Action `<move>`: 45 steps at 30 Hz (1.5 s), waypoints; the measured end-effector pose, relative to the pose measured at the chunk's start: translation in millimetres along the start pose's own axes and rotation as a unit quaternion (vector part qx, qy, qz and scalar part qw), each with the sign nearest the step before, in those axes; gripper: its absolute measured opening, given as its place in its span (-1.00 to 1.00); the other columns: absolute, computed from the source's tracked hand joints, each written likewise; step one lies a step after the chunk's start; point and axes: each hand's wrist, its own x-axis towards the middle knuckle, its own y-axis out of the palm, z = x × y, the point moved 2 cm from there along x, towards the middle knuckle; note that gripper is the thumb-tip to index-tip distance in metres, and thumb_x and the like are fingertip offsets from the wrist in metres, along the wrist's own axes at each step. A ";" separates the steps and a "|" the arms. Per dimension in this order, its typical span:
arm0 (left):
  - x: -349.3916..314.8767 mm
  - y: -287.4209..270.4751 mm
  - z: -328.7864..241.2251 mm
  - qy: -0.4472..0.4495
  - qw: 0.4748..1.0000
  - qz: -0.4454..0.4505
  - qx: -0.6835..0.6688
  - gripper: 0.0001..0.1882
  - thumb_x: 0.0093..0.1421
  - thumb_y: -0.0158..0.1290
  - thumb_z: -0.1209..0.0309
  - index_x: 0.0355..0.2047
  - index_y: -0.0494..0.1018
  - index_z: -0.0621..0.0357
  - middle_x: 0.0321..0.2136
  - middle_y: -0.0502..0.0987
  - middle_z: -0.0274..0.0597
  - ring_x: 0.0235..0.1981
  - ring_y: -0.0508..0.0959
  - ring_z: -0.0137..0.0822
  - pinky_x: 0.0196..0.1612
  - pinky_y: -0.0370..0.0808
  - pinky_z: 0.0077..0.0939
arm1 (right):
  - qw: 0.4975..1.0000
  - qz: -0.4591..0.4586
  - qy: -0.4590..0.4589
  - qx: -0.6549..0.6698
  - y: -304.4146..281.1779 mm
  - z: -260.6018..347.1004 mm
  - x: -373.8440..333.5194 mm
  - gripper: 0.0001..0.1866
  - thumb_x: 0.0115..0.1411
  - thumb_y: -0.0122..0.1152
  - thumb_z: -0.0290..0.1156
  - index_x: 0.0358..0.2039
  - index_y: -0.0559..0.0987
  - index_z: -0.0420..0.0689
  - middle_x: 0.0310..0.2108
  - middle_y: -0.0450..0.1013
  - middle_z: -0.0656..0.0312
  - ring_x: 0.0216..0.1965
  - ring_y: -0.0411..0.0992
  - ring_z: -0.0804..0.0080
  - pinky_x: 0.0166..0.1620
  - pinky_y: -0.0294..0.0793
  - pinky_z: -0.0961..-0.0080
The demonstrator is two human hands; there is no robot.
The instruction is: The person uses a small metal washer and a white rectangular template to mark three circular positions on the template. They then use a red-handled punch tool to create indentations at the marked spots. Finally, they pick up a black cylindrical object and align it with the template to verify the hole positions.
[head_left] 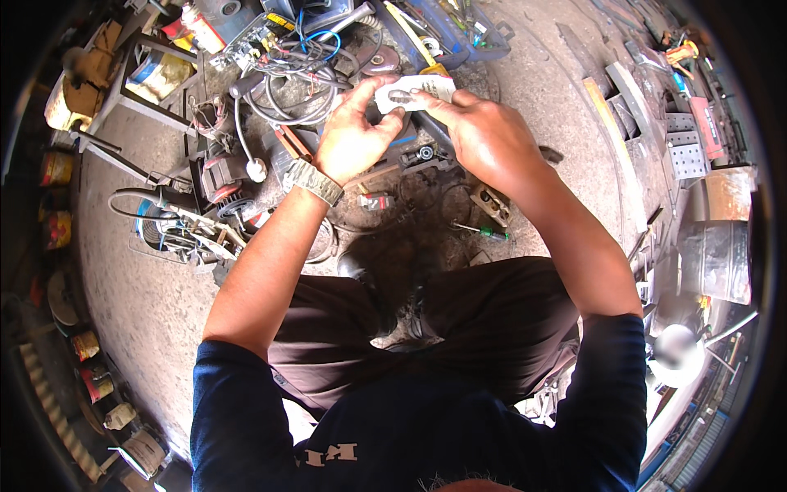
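Note:
Both my hands are raised over the floor and grip one small white card pack (pixel 414 90) between them. My left hand (pixel 354 135), with a woven band at the wrist, pinches its left end with thumb and fingers. My right hand (pixel 484 135) holds its right side from above. A dark small part shows on the pack's face. Below the hands lie a black power tool body (pixel 422 152) and a green-handled screwdriver (pixel 489 233) on the concrete.
A tangle of grey and blue cables (pixel 299 78) and an open blue tool case (pixel 447 29) lie ahead. A red-and-black motor part (pixel 221 176) sits left. Metal bars and grey blocks (pixel 684 148) lie right, with paint tins (pixel 57 168) along the left edge.

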 end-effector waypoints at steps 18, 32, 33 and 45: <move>-0.1 1.0 2.2 0.006 1.000 0.013 0.016 -0.48 0.31 0.24 0.44 0.27 0.45 0.06 0.07 0.60 -0.22 0.00 0.55 -0.47 -0.07 0.55 -0.53 | 0.998 -0.042 0.024 0.029 5.2 0.0 -2.1 -0.28 0.18 0.15 -0.56 0.37 0.49 0.23 -0.04 0.60 -0.05 -0.24 0.65 0.00 -0.16 0.68 0.10; 1.2 4.7 4.7 -0.016 1.000 0.000 -0.007 -0.44 0.23 0.26 0.28 0.25 0.48 -0.03 -0.08 0.59 0.01 -0.16 0.61 -0.23 -0.06 0.58 -0.30 | 0.991 -0.091 0.026 0.097 5.0 -3.0 1.4 -0.36 0.25 0.08 -0.58 0.34 0.52 0.16 -0.08 0.60 -0.05 -0.23 0.64 -0.04 -0.13 0.66 0.08; 1.4 4.4 2.9 -0.015 1.000 0.001 -0.022 -0.41 0.19 0.28 0.20 0.25 0.49 -0.08 -0.15 0.60 0.12 -0.25 0.65 -0.13 -0.06 0.60 -0.21 | 0.996 -0.053 0.021 0.073 9.2 -4.5 1.4 -0.36 0.25 0.08 -0.58 0.34 0.52 0.15 -0.09 0.60 -0.05 -0.23 0.64 -0.05 -0.13 0.66 0.08; 0.4 3.7 1.7 -0.019 1.000 0.015 0.002 -0.49 0.32 0.24 0.45 0.26 0.44 0.07 0.04 0.60 -0.20 0.00 0.54 -0.45 -0.08 0.54 -0.51 | 0.993 -0.086 0.018 0.081 5.4 -2.0 1.8 -0.34 0.20 0.09 -0.59 0.32 0.53 0.15 -0.11 0.60 -0.09 -0.24 0.65 -0.05 -0.13 0.66 0.05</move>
